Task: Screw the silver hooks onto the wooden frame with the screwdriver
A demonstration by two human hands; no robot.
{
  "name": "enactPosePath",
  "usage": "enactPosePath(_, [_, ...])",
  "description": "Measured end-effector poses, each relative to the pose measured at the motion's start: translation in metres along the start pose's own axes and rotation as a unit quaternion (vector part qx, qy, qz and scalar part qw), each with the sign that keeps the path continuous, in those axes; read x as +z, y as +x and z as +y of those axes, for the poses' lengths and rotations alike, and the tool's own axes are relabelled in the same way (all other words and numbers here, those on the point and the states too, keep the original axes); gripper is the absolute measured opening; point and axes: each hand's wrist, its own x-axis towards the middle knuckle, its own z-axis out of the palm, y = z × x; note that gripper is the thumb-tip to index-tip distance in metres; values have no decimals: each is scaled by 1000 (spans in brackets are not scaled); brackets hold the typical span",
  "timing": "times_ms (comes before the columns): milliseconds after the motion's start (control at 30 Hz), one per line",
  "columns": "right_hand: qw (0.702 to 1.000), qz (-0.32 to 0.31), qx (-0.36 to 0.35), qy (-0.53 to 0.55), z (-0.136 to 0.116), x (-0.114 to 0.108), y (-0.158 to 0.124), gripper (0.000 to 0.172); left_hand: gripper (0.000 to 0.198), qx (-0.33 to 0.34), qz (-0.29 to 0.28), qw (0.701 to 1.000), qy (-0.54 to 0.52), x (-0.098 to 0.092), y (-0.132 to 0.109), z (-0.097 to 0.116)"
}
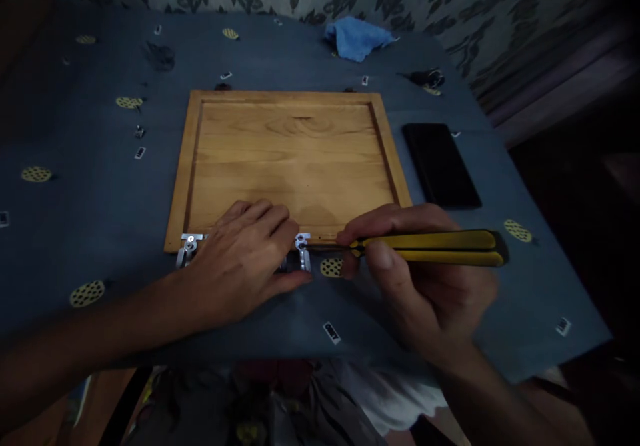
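A wooden cabinet door panel lies flat on a blue patterned tablecloth. A metal hinge is fixed along its near edge. My left hand lies over the hinge, fingers pressed down on its middle, and both metal ends stick out from under it. My right hand is closed round a yellow and black screwdriver. The screwdriver lies almost level, with its tip at the hinge's right end.
A black phone lies right of the panel. A crumpled blue cloth sits at the far side, and a dark small object lies near it. The table's near edge runs just below my hands.
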Motion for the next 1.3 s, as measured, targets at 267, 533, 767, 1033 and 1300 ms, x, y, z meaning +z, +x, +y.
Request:
enactPosePath(267, [994,-108,-6,-5,-13,-11,14,19,34,-21,-36,999,3,-2,3,1])
enactPosePath(533, [998,-46,-38,-8,-10,-3,18,8,35,-24,-45,999,8,-2,4,2])
enactPosePath(767, [996,-58,61,22,-16,0,19,20,39,-26,-61,998,20,-3,4,1])
enactPosePath(1033, [991,-106,48,59,-14,-4,23,18,40,-30,-77,996,15,-4,3,2])
enactPosePath(1300, [997,-48,44,45,-20,10,29,25,38,-14,-35,999,19,2,1,-2])
